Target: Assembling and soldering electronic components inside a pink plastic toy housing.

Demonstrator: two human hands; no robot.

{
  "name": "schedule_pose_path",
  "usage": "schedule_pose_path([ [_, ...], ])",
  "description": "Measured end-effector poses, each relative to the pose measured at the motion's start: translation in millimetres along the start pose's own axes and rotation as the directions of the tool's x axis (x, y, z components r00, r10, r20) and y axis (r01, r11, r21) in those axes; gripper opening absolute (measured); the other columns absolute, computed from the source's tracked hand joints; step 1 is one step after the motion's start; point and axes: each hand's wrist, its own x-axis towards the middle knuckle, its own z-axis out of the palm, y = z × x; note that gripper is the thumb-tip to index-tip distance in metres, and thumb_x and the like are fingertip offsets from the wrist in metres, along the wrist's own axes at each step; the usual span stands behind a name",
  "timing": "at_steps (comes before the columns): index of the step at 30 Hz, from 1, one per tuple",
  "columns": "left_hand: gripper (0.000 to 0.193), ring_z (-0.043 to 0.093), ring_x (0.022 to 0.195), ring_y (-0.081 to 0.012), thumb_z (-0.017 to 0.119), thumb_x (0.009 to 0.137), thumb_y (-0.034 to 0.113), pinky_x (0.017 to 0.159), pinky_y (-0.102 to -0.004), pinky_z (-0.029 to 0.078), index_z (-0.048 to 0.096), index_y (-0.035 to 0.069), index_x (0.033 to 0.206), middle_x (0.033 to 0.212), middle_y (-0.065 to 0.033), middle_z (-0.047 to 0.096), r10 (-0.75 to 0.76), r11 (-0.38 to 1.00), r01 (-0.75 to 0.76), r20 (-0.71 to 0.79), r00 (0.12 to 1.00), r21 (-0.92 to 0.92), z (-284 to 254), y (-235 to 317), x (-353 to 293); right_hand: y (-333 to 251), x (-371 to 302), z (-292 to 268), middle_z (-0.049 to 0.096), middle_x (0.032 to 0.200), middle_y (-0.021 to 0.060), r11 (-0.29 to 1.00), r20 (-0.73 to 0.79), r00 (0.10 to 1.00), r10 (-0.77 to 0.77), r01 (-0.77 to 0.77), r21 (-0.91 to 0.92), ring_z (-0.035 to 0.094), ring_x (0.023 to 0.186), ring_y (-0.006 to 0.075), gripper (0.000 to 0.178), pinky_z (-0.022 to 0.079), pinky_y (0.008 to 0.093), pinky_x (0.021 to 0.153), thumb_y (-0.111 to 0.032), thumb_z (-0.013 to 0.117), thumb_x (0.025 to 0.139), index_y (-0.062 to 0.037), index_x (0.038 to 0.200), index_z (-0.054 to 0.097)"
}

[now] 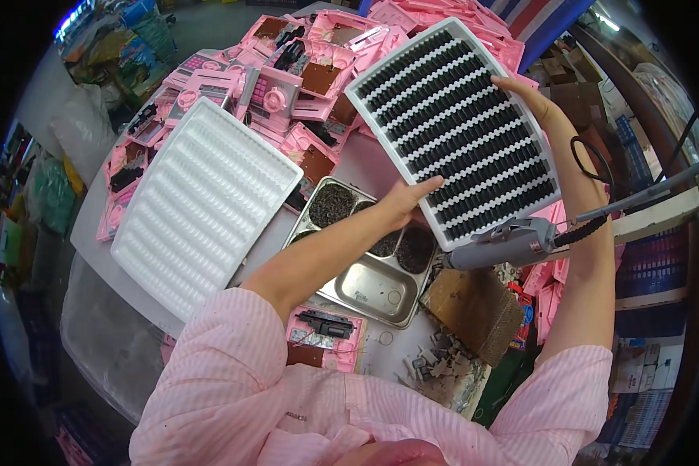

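Both my hands hold a white plastic tray (pixel 442 132) packed with rows of small black parts, tilted above the back right of the table. My left hand (pixel 407 200) grips its lower left edge, thumb on top. At the upper right edge my right hand (pixel 532 101) is closed around the rim. A second white ridged tray (pixel 209 206), showing no black parts, lies to the left. Under my left forearm sits a metal compartment tray (pixel 376 291) with small dark pieces in its round wells. A grey tool (pixel 504 242) with a black cable overlaps the held tray's bottom corner.
Pink plastic housings (pixel 287 89) are heaped across the back of the table. One pink panel with a black module (pixel 326 326) lies close to me. A brown block (pixel 473 311) and loose small metal pieces (pixel 438 361) are at the front right. Blue crates (pixel 652 268) stand far right.
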Motion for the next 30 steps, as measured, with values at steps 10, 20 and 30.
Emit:
schedule_pose_path([
  [10, 0.062, 0.062, 0.113, -0.0293, 0.075, 0.090, 0.020, 0.091, -0.0531, 0.056, 0.042, 0.008, 0.142, 0.134, -0.0114, 0.057, -0.133, 0.973, 0.120, -0.052, 0.990, -0.196, 37.2, -57.4, 18.3, -10.7, 42.9, -38.7, 0.062, 0.130, 0.0098, 0.879, -0.155, 0.988, -0.027, -0.051, -0.475, 0.061, 0.112, 0.0228, 0.079, 0.045, 0.0380, 0.099, -0.063, 0.068, 0.079, -0.0137, 0.140, 0.057],
  [20, 0.074, 0.053, 0.124, -0.0332, 0.075, 0.090, 0.022, 0.097, -0.0601, 0.050, 0.027, 0.019, 0.147, 0.142, -0.0102, 0.047, -0.166, 0.943, 0.111, -0.154, 0.974, -0.315, 32.1, -73.8, 27.3, 15.5, 106.1, -36.6, 0.056, 0.142, 0.0085, 0.831, -0.208, 0.972, 0.106, -0.201, -0.518, 0.054, 0.126, 0.0241, 0.087, 0.038, 0.0383, 0.108, -0.070, 0.068, 0.076, -0.0191, 0.145, 0.054],
  [30, 0.093, 0.045, 0.133, -0.0351, 0.079, 0.086, 0.035, 0.095, -0.0706, 0.043, 0.013, 0.031, 0.151, 0.149, -0.0096, 0.038, -0.113, 0.970, 0.038, -0.309, 0.944, -0.239, 15.8, -70.9, 47.0, 77.1, 39.5, -19.1, 0.068, 0.122, 0.0182, 0.513, -0.297, 0.587, -0.753, 0.241, -0.824, 0.066, 0.110, 0.0286, 0.061, 0.048, 0.0368, 0.098, -0.049, 0.065, 0.092, -0.0030, 0.132, 0.062],
])
